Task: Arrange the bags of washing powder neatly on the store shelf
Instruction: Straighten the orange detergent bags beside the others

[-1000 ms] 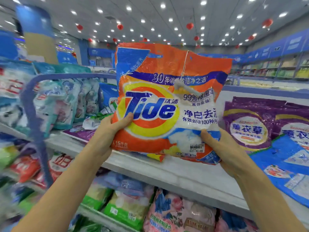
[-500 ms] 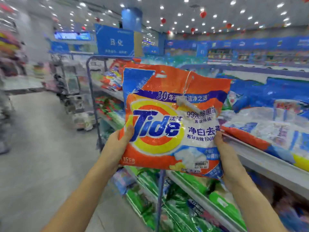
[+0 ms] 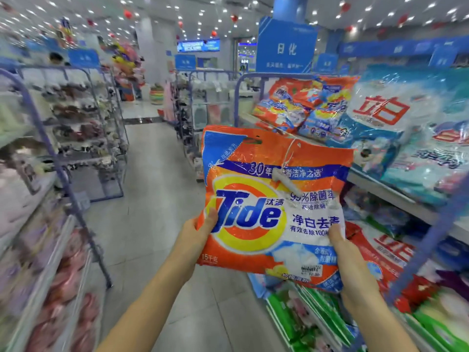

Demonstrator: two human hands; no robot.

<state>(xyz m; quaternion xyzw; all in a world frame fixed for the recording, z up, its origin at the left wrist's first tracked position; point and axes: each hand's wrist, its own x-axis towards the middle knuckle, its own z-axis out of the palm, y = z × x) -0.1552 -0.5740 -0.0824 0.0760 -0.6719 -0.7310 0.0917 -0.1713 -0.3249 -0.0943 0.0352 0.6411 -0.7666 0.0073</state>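
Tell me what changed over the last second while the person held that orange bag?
The person turned left, away from the shelf, which now lies to the right; the Tide bag went along and now hangs over the aisle floor. Nothing was taken up or let go: left hand and right hand grip its lower sides as before.

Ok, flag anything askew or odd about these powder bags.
The orange plastic Tide bag is held over the aisle by the left hand and right hand, not shelved. A white tag on a string dangles across its front. Orange-and-blue bags on the top shelf lie tilted and overlapping.
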